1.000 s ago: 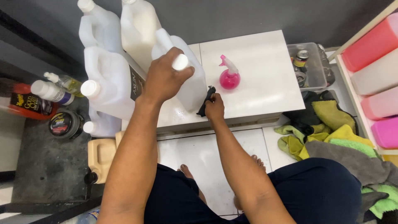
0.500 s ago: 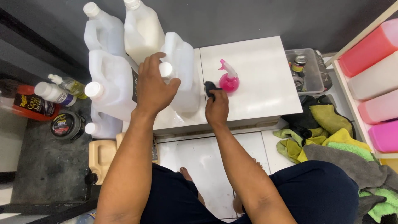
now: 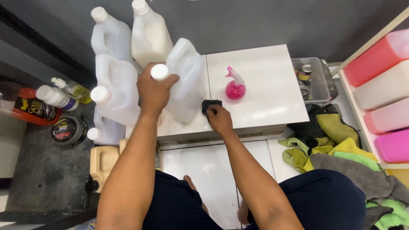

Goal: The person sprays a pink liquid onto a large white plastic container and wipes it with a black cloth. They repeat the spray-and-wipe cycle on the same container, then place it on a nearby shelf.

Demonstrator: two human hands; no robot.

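**White jug tilted on cabinet top, dark cloth beside it**

- Jug (image 3: 185, 83): large, translucent white plastic, white screw cap, leaning over on the white cabinet top (image 3: 264, 76) near its left edge.
- Left hand (image 3: 154, 90): arm stretched forward, fingers wrapped tightly round the jug's neck just below the cap, holding it tilted.
- Right hand (image 3: 219, 119): palm down, fingers closed over a small dark cloth (image 3: 211, 104) pressed on the cabinet top just beside the jug's base; whether cloth and jug touch is hard to tell.
- Pink spray bottle (image 3: 235, 88): round, upright, near the cloth.
- Other white jugs (image 3: 113, 85): grouped left, capped.
- Red bottle (image 3: 27, 108), round black tin (image 3: 67, 130): floor, far left.
- Pink and white containers (image 3: 383, 85): shelf, right.
- Heap of rags (image 3: 336, 145): green, yellow and grey, below the shelf.
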